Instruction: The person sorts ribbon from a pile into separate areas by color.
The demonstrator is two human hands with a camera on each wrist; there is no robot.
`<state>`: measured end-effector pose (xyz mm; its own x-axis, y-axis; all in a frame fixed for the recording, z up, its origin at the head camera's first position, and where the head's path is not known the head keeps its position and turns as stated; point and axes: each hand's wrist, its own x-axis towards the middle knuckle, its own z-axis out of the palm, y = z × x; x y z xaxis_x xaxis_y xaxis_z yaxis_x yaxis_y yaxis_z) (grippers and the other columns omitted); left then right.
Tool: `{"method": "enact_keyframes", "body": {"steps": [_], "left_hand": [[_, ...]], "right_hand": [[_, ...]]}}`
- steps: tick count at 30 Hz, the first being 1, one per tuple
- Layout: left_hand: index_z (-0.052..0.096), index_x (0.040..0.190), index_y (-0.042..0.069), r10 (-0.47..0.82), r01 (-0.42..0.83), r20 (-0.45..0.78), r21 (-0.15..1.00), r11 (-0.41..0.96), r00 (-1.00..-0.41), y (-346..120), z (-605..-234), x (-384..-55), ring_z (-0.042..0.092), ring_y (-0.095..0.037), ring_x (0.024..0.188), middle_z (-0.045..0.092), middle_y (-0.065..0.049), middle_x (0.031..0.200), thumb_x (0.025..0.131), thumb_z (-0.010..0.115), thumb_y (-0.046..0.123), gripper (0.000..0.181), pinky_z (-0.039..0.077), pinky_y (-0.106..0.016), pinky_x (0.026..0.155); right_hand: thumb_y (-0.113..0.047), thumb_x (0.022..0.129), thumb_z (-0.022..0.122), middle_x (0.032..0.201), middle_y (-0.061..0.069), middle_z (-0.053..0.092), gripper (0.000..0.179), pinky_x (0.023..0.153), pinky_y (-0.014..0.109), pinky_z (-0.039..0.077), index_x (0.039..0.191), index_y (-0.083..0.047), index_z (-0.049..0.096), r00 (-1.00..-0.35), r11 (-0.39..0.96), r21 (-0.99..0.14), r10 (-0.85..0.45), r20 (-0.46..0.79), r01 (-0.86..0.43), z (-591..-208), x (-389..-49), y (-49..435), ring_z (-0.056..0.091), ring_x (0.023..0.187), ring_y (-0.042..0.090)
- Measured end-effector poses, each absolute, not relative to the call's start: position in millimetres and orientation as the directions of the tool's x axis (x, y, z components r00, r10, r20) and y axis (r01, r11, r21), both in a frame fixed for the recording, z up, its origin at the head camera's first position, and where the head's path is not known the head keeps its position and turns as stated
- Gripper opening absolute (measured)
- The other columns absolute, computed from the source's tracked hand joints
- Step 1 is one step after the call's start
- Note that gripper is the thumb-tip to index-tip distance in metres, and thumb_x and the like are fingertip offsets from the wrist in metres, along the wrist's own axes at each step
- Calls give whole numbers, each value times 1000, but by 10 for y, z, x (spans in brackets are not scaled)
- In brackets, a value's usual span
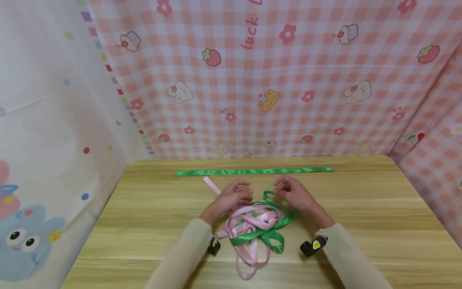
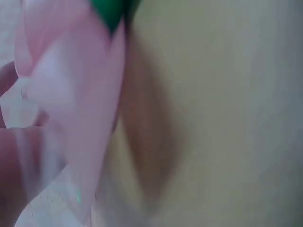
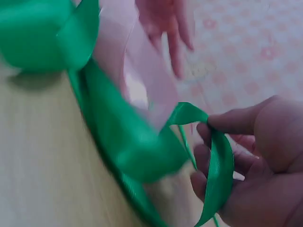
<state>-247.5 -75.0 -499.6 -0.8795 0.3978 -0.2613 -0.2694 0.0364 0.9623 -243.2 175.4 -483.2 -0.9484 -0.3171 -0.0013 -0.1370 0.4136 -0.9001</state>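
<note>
A tangled pile of pink ribbon and green ribbon lies on the wooden table. My right hand pinches a loop of the green ribbon between thumb and fingers at the pile's right side, as the right wrist view shows. Over the upper left of the pile hovers my left hand; its fingers look loose and spread in the right wrist view. Pink ribbon hangs in front of that hand in the left wrist view and partly hides it.
Straight across the back of the wooden table lies a flat green ribbon strip. A pink ribbon end sticks out behind the left hand. A pink checked cloth hangs behind the table, and a white cloth hangs at left.
</note>
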Motion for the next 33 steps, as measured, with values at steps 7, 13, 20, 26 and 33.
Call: {"method": "enact_keyframes", "body": {"steps": [7, 13, 20, 26, 33], "left_hand": [[40, 146, 15, 494, -285, -314, 949, 135, -811, -709, -4960, -2334, 67, -27, 99, 60, -13, 129, 98, 62, 32, 56, 55, -40, 86], [51, 139, 15, 556, -268, -281, 957, 107, -782, -755, -4950, -2259, 66, -17, 79, 72, -14, 100, 99, 62, 20, 42, 55, -29, 72], [55, 135, 19, 528, -222, -228, 972, 75, -818, -808, -4778, -2190, 66, -33, 101, 68, -15, 107, 98, 56, 9, 39, 49, -44, 95], [48, 140, 15, 526, -57, -61, 998, 23, -848, -835, -4508, -2152, 64, -35, 104, 65, -22, 107, 102, 46, 5, 40, 46, -45, 101], [41, 147, 19, 532, 58, 41, 998, 15, -846, -868, -4163, -2033, 52, -16, 82, 61, -15, 117, 101, 53, 7, 50, 44, -24, 73]], "right_hand": [[4, 98, 51, 102, 21, 56, 29, 73, 38, 59, 125, 8, 43, -861, 165, -986, -503, -77, -8, -4728, -2280, 1551, 66, 81, 28], [3, 96, 52, 107, 20, 57, 26, 62, 32, 53, 122, 1, 48, -826, 190, -980, -561, -59, -58, -4703, -2245, 1499, 60, 69, 25], [-8, 98, 58, 106, 13, 61, 22, 84, 36, 50, 118, 0, 55, -830, 353, -919, -554, -55, -174, -4575, -2229, 1547, 61, 97, 26], [-15, 101, 57, 99, 11, 65, 17, 88, 45, 48, 112, -1, 58, -828, 371, -906, -560, -42, -205, -4288, -2151, 1642, 61, 98, 35], [-8, 100, 55, 88, 9, 64, 12, 85, 35, 51, 111, -2, 57, -852, 360, -906, -524, 3, -225, -3977, -2010, 1753, 63, 88, 22]]}}
